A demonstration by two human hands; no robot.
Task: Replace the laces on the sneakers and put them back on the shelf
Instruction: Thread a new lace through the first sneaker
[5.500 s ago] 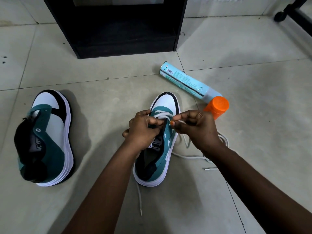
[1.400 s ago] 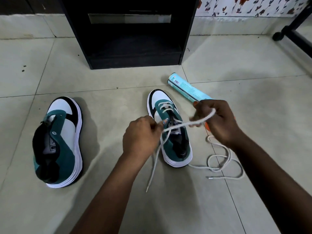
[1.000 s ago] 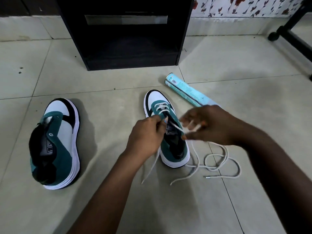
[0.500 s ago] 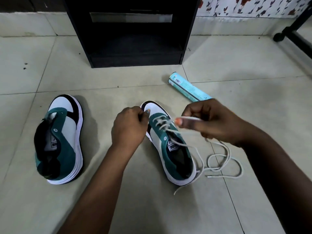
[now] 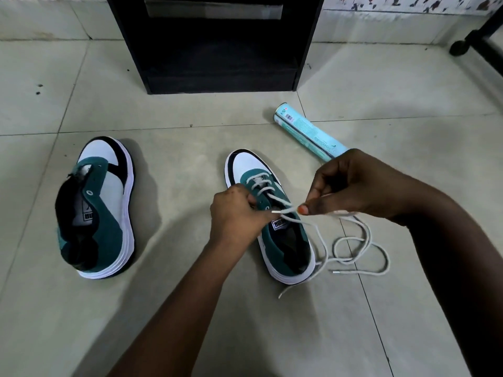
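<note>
From the head view, my left hand (image 5: 235,213) grips the green collar of the sneaker (image 5: 269,221) I'm lacing, steadying it on the floor tiles (image 5: 190,308) so the eyelets face up. My right hand (image 5: 351,186) pinches the white lace (image 5: 283,211) just behind its tip, aiming it at the next eyelet; about 2 rows are threaded, and the slack loops on the tiles to the right. The second sneaker (image 5: 95,210) lies unlaced well to the left. A teal spray can (image 5: 304,130) lies near the black shelf (image 5: 215,42), which holds neither shoe yet.
</note>
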